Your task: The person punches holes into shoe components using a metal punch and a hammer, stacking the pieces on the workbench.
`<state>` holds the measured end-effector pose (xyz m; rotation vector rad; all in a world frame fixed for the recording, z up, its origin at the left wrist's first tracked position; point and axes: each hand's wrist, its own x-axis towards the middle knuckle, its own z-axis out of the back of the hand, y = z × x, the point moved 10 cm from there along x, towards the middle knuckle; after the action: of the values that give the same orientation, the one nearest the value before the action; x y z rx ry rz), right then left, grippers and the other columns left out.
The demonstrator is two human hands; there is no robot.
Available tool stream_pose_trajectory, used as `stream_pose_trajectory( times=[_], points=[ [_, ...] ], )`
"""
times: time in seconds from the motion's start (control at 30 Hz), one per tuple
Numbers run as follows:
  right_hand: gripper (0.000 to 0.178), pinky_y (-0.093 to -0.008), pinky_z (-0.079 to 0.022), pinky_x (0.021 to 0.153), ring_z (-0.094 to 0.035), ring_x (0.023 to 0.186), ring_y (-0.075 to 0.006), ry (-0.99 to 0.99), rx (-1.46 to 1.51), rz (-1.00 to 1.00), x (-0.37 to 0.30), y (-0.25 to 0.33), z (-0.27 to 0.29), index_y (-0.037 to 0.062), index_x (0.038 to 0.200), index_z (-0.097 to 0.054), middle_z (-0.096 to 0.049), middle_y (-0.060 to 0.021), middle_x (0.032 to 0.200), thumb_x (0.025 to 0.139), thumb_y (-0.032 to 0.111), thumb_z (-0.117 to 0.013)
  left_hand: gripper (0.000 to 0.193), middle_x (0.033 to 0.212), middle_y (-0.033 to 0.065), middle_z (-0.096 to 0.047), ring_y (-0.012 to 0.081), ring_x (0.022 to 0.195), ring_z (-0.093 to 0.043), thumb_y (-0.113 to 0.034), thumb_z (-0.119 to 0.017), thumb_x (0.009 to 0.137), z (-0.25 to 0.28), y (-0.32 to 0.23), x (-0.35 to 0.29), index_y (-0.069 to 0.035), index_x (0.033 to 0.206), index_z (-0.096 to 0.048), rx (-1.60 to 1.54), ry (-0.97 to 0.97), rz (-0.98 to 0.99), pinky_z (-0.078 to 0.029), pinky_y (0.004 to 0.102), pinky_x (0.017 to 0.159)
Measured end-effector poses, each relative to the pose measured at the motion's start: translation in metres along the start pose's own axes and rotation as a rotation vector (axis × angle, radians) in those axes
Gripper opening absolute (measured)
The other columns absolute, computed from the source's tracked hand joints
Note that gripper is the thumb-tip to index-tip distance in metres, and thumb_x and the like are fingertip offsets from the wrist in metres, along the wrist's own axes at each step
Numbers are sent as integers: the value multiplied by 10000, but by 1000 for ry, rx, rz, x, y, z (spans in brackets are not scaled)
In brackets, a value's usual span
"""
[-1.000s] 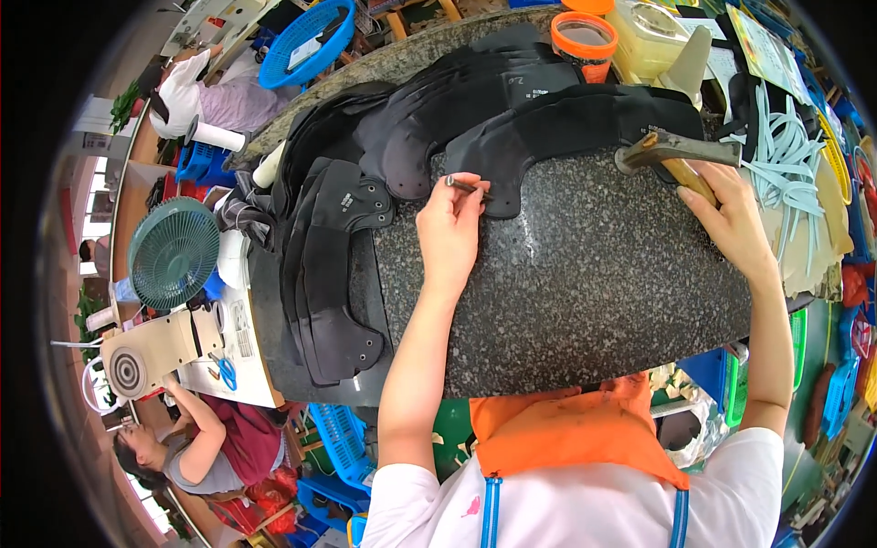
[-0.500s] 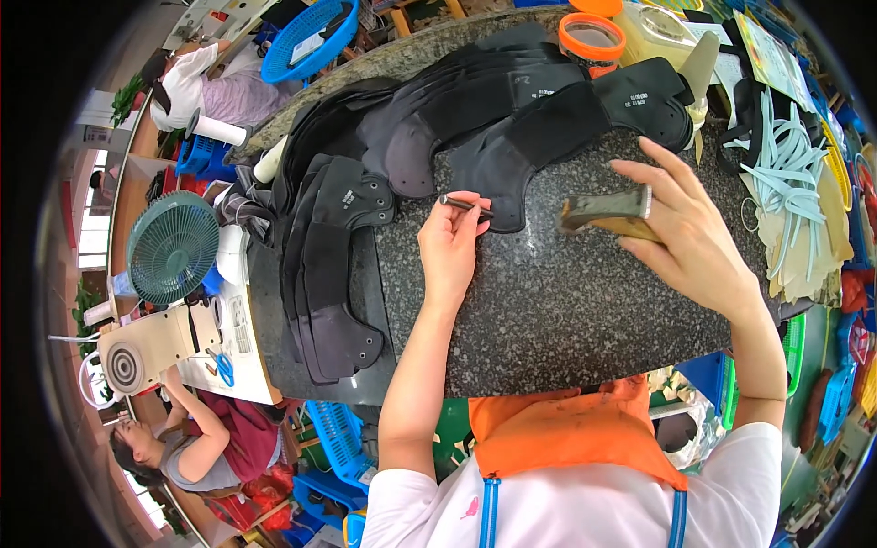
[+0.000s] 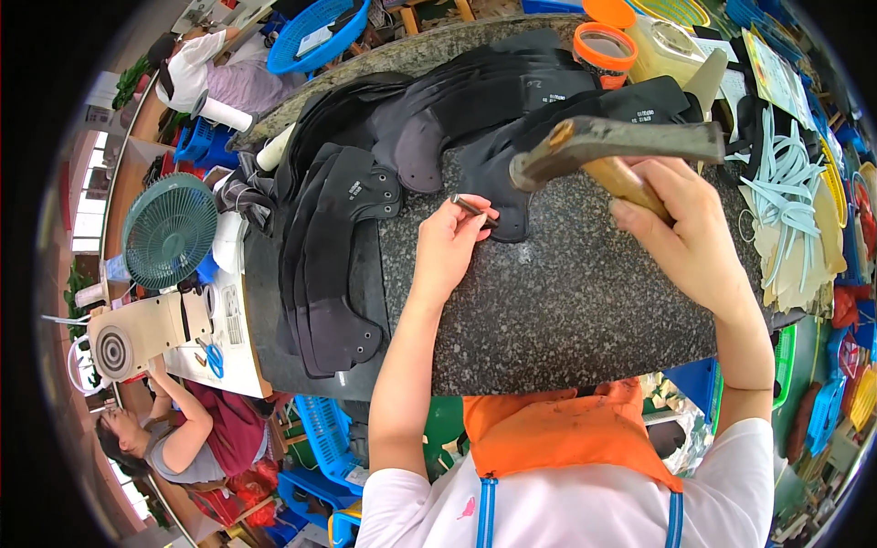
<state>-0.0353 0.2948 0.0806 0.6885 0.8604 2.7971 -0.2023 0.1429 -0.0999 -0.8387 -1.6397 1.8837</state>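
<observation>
My left hand (image 3: 442,256) pinches a short dark metal punch rod (image 3: 464,207) over the rounded end of a black padded piece (image 3: 508,212). Whether the rod's tip touches the piece is hard to make out. Raised above the stone slab, my right hand (image 3: 692,239) is closed round the wooden handle of a hammer (image 3: 630,140). Its worn metal head hides part of the black pieces behind. To the left lies a fanned stack of black pieces (image 3: 326,260) with metal eyelets at their ends. Further black pieces (image 3: 422,151) overlap along the slab's far side.
The speckled stone slab (image 3: 548,320) bears the work. At the far right stand an orange-rimmed jar (image 3: 605,50) and a bundle of light-blue strips (image 3: 787,183). On the left are a green fan (image 3: 171,230) and a co-worker at a sewing machine (image 3: 137,338).
My right hand has lifted the hammer, and its fingers, spread before, now wrap the handle. The left hand keeps the rod in nearly the same place. The view has shifted slightly.
</observation>
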Motion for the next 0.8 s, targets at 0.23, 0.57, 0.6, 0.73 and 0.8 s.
stream_pose_trajectory(
  times=[0.23, 0.57, 0.6, 0.73, 0.8],
  points=[
    [211, -291, -497, 629, -618, 690, -161, -219, 428, -151, 8, 15, 22, 7, 1059, -621, -644, -65, 862, 913, 152, -666, 157, 967, 71, -731, 125, 879, -692, 8, -580, 947, -11, -28, -10, 0, 1093, -639, 373, -38, -222, -555, 271, 785],
    [288, -469, -463, 530, -606, 618, -413, 130, -114, -68, 1, 1, -27, 32, 878, -486, -572, -188, 619, 919, 259, -658, 103, 958, 78, -702, 118, 877, -659, 23, -547, 965, -12, -4, -2, -7, 1056, -583, -30, -89, -123, -546, 286, 758],
    [279, -466, -455, 530, -599, 620, -418, 102, -62, -121, 5, 1, -16, 30, 886, -494, -567, -189, 619, 914, 248, -667, 96, 950, 69, -717, 105, 868, -660, 18, -576, 951, -16, -6, -3, 3, 1041, -603, -52, -82, -133, -529, 262, 781],
    [229, -371, -403, 498, -534, 514, -253, -26, 74, -174, 11, 1, 9, 20, 930, -552, -500, -144, 599, 919, 214, -674, 94, 983, 67, -724, 94, 900, -652, -8, -589, 957, -19, -7, -5, -17, 1037, -638, 101, -77, -99, -508, 242, 813],
    [223, -264, -364, 519, -404, 573, -82, -104, 196, -248, 12, 0, 24, 10, 942, -585, -449, -63, 623, 932, 215, -672, 91, 958, 68, -730, 99, 879, -663, -9, -596, 952, -21, -18, -8, -8, 1025, -649, 150, -78, -132, -516, 248, 801]
  ],
)
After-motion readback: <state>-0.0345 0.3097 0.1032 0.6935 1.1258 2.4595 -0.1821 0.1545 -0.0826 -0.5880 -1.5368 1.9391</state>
